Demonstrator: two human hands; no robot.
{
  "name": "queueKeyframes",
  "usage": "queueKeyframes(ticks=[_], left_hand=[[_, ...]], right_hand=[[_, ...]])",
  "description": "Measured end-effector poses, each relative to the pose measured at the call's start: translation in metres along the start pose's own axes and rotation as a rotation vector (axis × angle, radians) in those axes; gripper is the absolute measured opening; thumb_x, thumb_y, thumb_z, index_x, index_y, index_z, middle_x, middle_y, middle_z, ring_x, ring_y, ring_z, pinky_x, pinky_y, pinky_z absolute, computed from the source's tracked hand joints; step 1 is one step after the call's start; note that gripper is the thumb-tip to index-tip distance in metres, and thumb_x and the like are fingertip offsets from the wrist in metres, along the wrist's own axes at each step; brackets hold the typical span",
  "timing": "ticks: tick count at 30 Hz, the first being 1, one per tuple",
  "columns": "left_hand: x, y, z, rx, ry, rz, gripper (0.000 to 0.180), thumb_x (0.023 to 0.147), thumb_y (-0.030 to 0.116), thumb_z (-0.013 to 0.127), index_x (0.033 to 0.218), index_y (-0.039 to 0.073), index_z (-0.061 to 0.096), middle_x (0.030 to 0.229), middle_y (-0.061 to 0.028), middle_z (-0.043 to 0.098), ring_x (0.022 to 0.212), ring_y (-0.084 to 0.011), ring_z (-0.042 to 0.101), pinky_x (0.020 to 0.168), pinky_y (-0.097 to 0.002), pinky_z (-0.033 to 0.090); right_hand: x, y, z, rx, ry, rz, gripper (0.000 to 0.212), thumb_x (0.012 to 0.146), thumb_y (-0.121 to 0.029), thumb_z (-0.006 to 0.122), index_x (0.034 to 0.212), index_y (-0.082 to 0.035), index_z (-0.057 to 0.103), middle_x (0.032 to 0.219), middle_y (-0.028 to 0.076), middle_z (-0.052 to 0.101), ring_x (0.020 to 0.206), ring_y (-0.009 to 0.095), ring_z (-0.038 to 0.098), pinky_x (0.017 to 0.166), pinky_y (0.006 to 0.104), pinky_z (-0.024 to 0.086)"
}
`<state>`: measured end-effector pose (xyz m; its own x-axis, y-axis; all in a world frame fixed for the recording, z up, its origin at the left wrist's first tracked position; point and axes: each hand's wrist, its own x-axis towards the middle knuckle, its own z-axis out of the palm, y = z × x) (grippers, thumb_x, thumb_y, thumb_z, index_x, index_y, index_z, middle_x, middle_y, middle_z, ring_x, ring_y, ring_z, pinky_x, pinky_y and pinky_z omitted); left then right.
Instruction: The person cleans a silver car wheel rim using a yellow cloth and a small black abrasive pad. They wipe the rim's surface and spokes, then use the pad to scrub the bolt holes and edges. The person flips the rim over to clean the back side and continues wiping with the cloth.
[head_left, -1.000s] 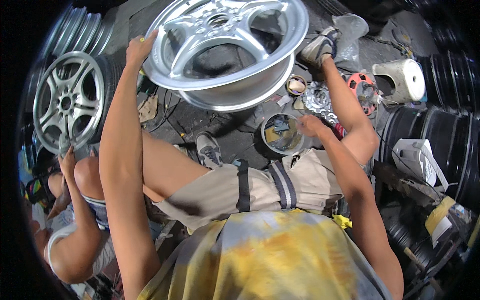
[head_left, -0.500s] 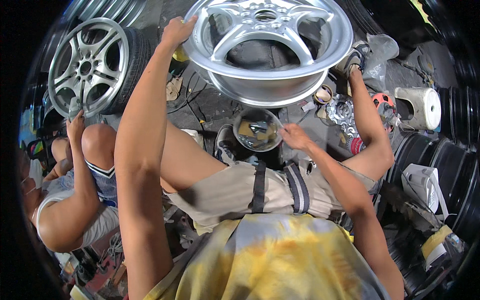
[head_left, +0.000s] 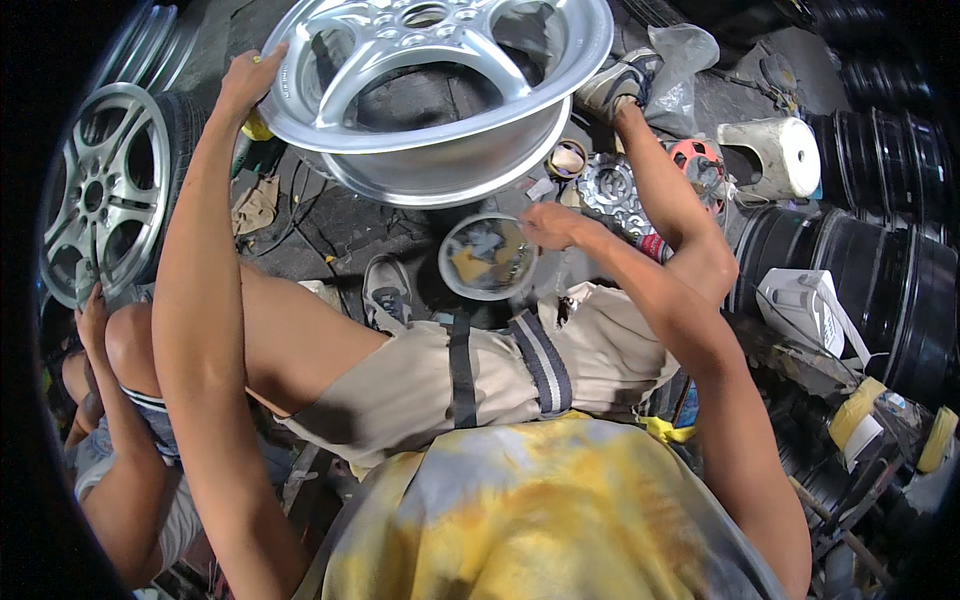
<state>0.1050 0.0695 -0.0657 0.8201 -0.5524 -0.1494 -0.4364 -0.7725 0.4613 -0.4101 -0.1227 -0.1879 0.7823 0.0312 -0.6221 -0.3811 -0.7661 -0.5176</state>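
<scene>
A silver alloy wheel [head_left: 340, 96] with wide spokes lies face up, tilted, in front of me. My left hand [head_left: 250, 82] grips its left edge; the fingertips curl over the lip. Below the wheel, between my legs, is a round bowl [head_left: 443, 256] with a pale rim. Flat tan and dark pieces [head_left: 480, 262] lie inside it, too blurred to name. My right hand [head_left: 550, 226] is closed on the bowl's right edge, with its fingers partly hidden.
At left, another person's hand [head_left: 92, 310] holds a small pale object against a second alloy wheel [head_left: 148, 150] with a tyre. A tape roll [head_left: 567, 158], toothed metal part [head_left: 610, 185], white stool [head_left: 797, 158] and stacked dark rims [head_left: 785, 235] are at right. Cables [head_left: 292, 205] lie on the floor.
My view has turned, so most things sit further left in the picture. The bowl, in my right hand, has shifted right relative to my foot. My left hand stays on the wheel.
</scene>
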Motion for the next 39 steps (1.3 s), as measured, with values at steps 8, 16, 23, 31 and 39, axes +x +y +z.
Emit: queueKeyframes(ticks=[8,16,23,31,39], left_hand=[[0.022,-0.023,0.001,0.054,0.003,0.022,0.085,0.089,0.065,0.062,0.128,-0.011,0.062,0.127,-0.0327,0.064,0.124,-0.0412,0.061,0.105,-0.0439,0.045],[0.046,-0.059,-0.014,0.095,-0.001,0.058,0.081,0.092,0.062,0.061,0.115,-0.015,0.066,0.112,-0.0336,0.069,0.113,-0.0412,0.066,0.096,-0.0451,0.048],[0.050,-0.055,-0.001,0.001,-0.008,0.032,0.084,0.095,0.068,0.055,0.112,-0.014,0.068,0.107,-0.0311,0.071,0.107,-0.0347,0.068,0.094,-0.0434,0.049],[0.049,-0.057,-0.001,-0.031,0.007,0.109,0.082,0.098,0.065,0.051,0.117,-0.013,0.067,0.110,-0.0313,0.070,0.110,-0.0377,0.067,0.096,-0.0435,0.048],[0.002,-0.019,-0.008,-0.062,-0.049,0.033,0.081,0.097,0.062,0.055,0.121,-0.015,0.064,0.112,-0.0251,0.070,0.107,-0.0290,0.066,0.097,-0.0370,0.048]], right_hand=[[-0.051,0.071,0.009,-0.351,-0.197,0.211,0.042,0.090,-0.021,0.056,0.130,-0.020,0.067,0.107,0.019,0.074,0.107,0.034,0.071,0.092,0.0472,0.056],[-0.056,0.059,0.023,-0.275,0.022,0.506,0.026,0.090,-0.022,0.063,0.108,-0.010,0.078,0.111,0.014,0.076,0.102,0.031,0.074,0.084,0.0457,0.059],[-0.101,-0.034,-0.061,-0.137,0.820,0.264,0.021,0.087,-0.023,0.071,0.093,-0.004,0.076,0.092,0.019,0.074,0.086,0.034,0.073,0.080,0.0441,0.058],[-0.266,0.034,-0.173,-0.044,1.285,0.401,0.036,0.092,-0.041,0.069,0.101,-0.007,0.075,0.079,0.019,0.072,0.076,0.033,0.072,0.073,0.0444,0.054],[-0.207,0.190,0.014,-0.259,0.417,0.894,0.030,0.094,-0.027,0.059,0.116,-0.007,0.062,0.109,0.024,0.069,0.101,0.041,0.070,0.082,0.0493,0.058]])
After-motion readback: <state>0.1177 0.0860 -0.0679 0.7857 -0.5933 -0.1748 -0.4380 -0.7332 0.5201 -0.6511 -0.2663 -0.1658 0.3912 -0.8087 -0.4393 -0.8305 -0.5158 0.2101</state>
